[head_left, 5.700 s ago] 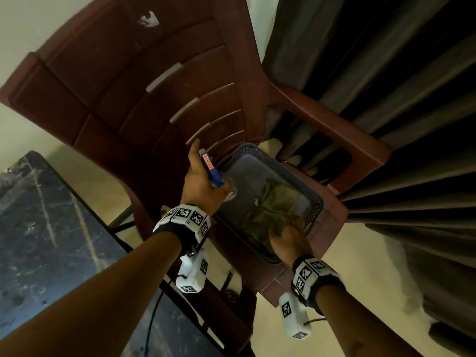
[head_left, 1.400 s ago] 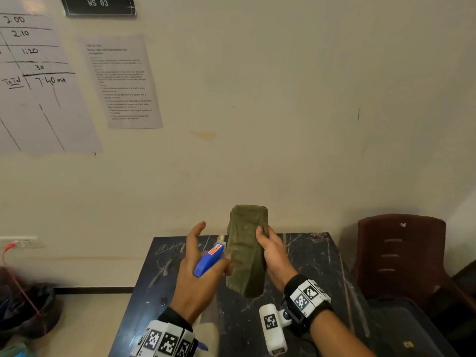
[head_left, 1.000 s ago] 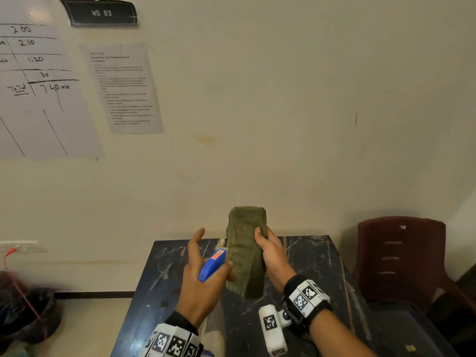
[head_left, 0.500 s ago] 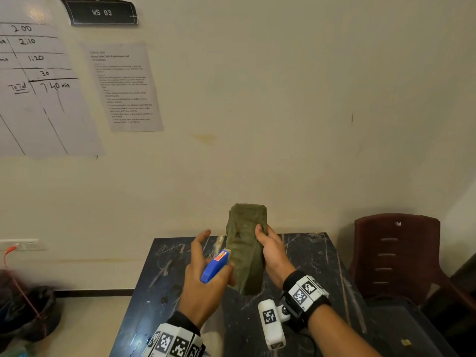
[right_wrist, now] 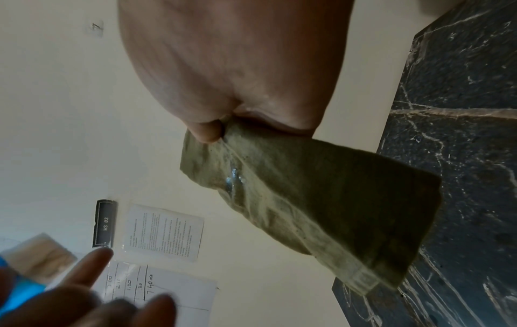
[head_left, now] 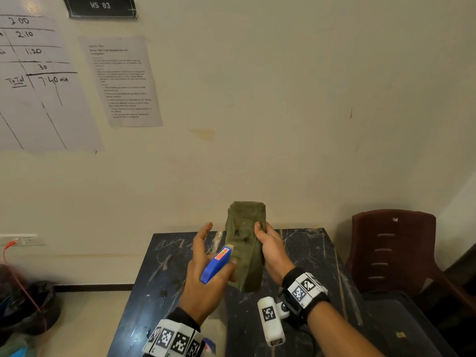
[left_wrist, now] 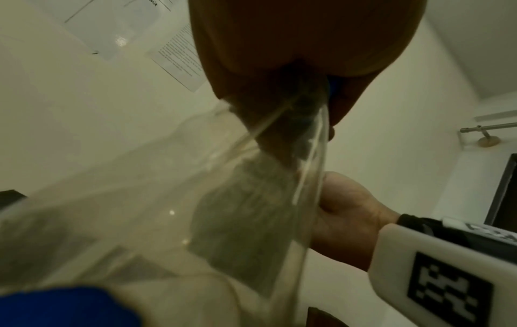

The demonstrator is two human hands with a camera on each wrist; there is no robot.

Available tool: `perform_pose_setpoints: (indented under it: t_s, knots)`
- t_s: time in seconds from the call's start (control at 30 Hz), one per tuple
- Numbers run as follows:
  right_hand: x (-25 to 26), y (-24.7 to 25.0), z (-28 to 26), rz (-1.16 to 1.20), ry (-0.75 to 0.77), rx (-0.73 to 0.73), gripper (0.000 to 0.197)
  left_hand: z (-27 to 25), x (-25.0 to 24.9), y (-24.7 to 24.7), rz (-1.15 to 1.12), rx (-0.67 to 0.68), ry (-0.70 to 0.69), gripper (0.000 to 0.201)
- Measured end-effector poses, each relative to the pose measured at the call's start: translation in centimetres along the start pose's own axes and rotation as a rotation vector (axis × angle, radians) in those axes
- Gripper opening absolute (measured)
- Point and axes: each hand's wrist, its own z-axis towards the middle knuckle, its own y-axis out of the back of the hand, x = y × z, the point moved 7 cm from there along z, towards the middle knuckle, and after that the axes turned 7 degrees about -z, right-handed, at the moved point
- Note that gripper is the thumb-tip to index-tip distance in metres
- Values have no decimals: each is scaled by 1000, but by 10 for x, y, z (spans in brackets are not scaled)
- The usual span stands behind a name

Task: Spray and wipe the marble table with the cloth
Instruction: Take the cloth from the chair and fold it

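Olive cloth (head_left: 244,243), folded and upright, is pinched in your right hand (head_left: 273,251) above the marble table (head_left: 304,256). Your left hand (head_left: 206,282) grips the spray bottle (head_left: 215,264), index finger extended. Both hands sit slightly lower than half a second ago.

Cloth (head_left: 246,243) above the marble table (head_left: 304,256), spray bottle (head_left: 215,264) left beside it, chair (head_left: 394,253) right of table.

left wrist band (head_left: 177,340): black strap, white blocks with black square codes | right wrist band (head_left: 305,289): same | white camera pod (head_left: 270,321): one code, clipped beneath | forearms bare
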Motion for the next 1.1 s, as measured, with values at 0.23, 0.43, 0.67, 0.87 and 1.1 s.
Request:
perform_pose_setpoints:
  t_s: [0.23,0.43,0.67,0.87,1.1]
  knots:
    - [-2,1,-4,-14,13,5,20,10,-5,2,0,-50,-31,59]
    - [0,6,-7,30,35,6,25,2,-3,5,-7,-25,35,85]
    - [-1,6,-7,30,27,15,22,-10,1,13,12,-103,-37,65]
    - [-7,4,-10,11,9,18,24,-6,-2,11,-75,-82,12,86]
    - [-14,3,-13,-13,-16,67,28,-1,-7,4,-56,-22,1,81]
